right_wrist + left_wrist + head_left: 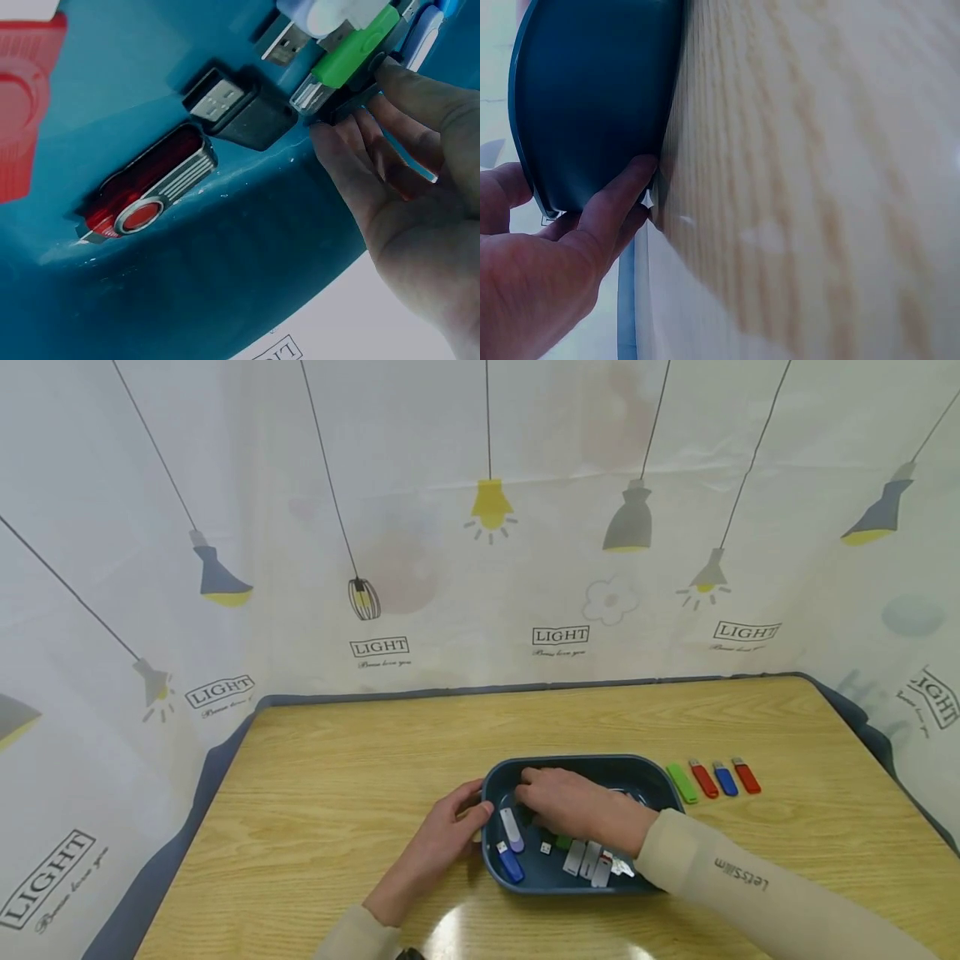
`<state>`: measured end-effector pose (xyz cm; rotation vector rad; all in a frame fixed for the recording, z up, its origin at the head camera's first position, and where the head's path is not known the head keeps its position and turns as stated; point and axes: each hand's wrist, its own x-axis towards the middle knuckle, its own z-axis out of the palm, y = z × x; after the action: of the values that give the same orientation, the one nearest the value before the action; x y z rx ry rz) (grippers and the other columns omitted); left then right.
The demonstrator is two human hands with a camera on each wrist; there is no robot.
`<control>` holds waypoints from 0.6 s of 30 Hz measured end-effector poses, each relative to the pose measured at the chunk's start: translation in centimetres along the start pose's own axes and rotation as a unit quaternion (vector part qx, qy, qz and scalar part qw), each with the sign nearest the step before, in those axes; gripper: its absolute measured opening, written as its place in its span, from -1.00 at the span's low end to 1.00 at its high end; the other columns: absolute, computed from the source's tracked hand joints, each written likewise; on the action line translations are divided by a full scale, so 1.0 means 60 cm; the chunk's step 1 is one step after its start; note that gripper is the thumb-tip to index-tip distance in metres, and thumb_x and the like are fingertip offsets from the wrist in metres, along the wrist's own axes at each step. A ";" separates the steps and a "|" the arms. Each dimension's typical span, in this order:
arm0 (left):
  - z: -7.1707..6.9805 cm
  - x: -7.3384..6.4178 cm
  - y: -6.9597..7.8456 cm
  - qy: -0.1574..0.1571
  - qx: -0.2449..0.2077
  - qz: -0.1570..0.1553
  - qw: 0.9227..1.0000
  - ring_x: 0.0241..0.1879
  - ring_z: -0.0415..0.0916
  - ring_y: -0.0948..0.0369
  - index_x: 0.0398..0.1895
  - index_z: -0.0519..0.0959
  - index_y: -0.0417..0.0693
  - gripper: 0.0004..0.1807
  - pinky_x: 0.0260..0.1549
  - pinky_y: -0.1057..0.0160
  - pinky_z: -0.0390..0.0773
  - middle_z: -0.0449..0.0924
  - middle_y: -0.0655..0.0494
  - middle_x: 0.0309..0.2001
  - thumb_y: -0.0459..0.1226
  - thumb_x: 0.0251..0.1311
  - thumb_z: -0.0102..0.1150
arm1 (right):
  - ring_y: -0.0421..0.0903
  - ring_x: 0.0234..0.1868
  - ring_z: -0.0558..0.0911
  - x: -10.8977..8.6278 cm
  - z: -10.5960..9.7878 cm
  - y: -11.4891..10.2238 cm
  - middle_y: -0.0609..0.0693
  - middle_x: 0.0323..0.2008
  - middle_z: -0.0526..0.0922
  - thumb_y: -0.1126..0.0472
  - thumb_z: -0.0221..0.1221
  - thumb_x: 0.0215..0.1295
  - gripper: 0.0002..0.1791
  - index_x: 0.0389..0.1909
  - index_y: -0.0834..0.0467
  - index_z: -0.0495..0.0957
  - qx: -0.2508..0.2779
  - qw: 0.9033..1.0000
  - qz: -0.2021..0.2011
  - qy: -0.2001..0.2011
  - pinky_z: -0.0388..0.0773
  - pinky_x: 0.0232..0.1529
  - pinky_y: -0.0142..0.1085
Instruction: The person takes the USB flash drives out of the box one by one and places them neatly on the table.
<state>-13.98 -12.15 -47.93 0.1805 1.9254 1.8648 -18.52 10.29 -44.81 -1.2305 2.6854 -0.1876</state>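
A dark blue plastic basin (570, 892) stands on the table with several USB sticks inside. My left hand (450, 827) grips its left end, thumb over the rim and fingers against the outer wall (600, 97). Down inside the basin, my right hand (566, 797) pinches a black USB stick (352, 105), partly hidden by the fingers. Right beside it lies a green USB stick (356, 49). Another black USB stick (259, 116) and a dark red one (154, 184) with a swivel cover lie along the basin's wall, apart from the fingers.
On the table right of the basin, a green USB stick (682, 783), a red one (703, 779), a blue one (725, 779) and another red one (746, 776) form a row. A blue stick (511, 864) and white-purple stick (512, 831) lie inside the basin's left end.
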 end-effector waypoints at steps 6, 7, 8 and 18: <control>0.001 0.000 -0.002 0.004 0.010 0.000 1.000 0.38 0.39 -0.12 0.58 0.21 -0.20 -0.38 0.11 0.02 0.66 0.26 -0.28 0.49 -0.11 0.60 -0.01 | -0.20 -0.38 0.52 -0.002 0.001 0.000 -0.04 -0.29 0.62 0.26 0.41 0.31 -0.79 -0.06 0.15 0.73 -0.007 1.000 -0.007 0.007 0.64 -0.28 -0.31; 0.001 0.000 -0.002 0.005 0.010 -0.001 1.000 0.38 0.39 -0.12 0.58 0.21 -0.20 -0.38 0.10 0.02 0.66 0.25 -0.28 0.49 -0.11 0.60 -0.01 | -0.20 -0.39 0.52 -0.002 0.000 -0.001 -0.04 -0.30 0.62 0.27 0.40 0.32 -0.80 -0.07 0.15 0.73 -0.009 1.000 -0.008 0.008 0.63 -0.29 -0.32; 0.002 0.000 -0.002 0.005 0.008 -0.001 1.000 0.38 0.39 -0.12 0.58 0.21 -0.20 -0.38 0.10 0.01 0.66 0.25 -0.28 0.50 -0.12 0.60 -0.01 | -0.20 -0.40 0.52 -0.002 0.000 -0.002 -0.04 -0.31 0.62 0.27 0.40 0.32 -0.81 -0.07 0.15 0.73 -0.012 1.000 -0.009 0.008 0.63 -0.30 -0.32; 0.003 -0.001 0.001 0.004 -0.002 0.003 1.000 0.36 0.41 -0.13 0.58 0.21 -0.21 -0.39 0.10 -0.01 0.66 0.23 -0.29 0.50 -0.13 0.61 -0.02 | -0.22 -0.38 0.50 -0.010 -0.017 0.001 -0.08 -0.32 0.60 0.24 0.39 0.34 -0.82 -0.07 0.13 0.74 0.002 1.000 0.003 0.002 0.60 -0.30 -0.30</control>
<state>-13.87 -12.02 -47.85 0.1787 1.9278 1.8765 -18.39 10.83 -43.76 -1.2212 2.6911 -0.1938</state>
